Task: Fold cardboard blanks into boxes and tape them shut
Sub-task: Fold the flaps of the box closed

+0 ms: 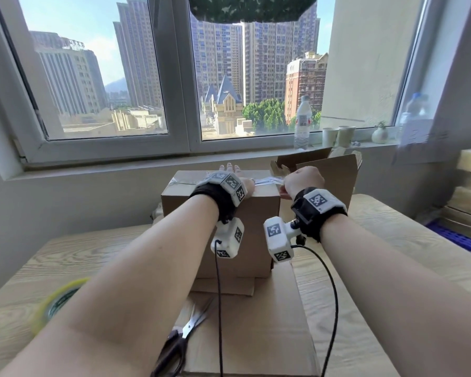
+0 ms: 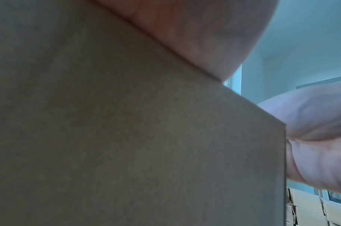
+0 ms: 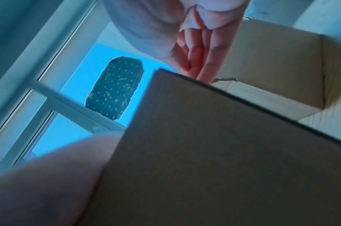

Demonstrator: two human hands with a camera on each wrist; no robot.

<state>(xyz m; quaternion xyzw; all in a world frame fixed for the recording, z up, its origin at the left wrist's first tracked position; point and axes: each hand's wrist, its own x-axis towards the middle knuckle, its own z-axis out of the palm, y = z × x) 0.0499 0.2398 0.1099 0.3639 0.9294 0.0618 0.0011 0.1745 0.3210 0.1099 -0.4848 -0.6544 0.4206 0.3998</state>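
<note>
A brown cardboard box [image 1: 220,213] stands folded on a stack of flat blanks [image 1: 256,336]. My left hand [image 1: 230,171] lies flat on its top with fingers stretched toward the far edge. A strip of clear tape [image 1: 267,181] runs along the top seam to the right edge. My right hand [image 1: 286,186] is curled at the top right corner and pinches the tape's end. In the left wrist view the box side [image 2: 127,137] fills the frame, under the heel of my left hand [image 2: 194,30]. The right wrist view shows my right fingers [image 3: 196,50] meeting the box edge [image 3: 204,152].
A yellow tape roll [image 1: 57,300] lies at the near left of the wooden table [image 1: 392,240], and scissors [image 1: 185,330] rest on the blanks. An open box [image 1: 329,170] stands behind at the right. A water bottle [image 1: 302,123] and cups [image 1: 337,136] sit on the windowsill.
</note>
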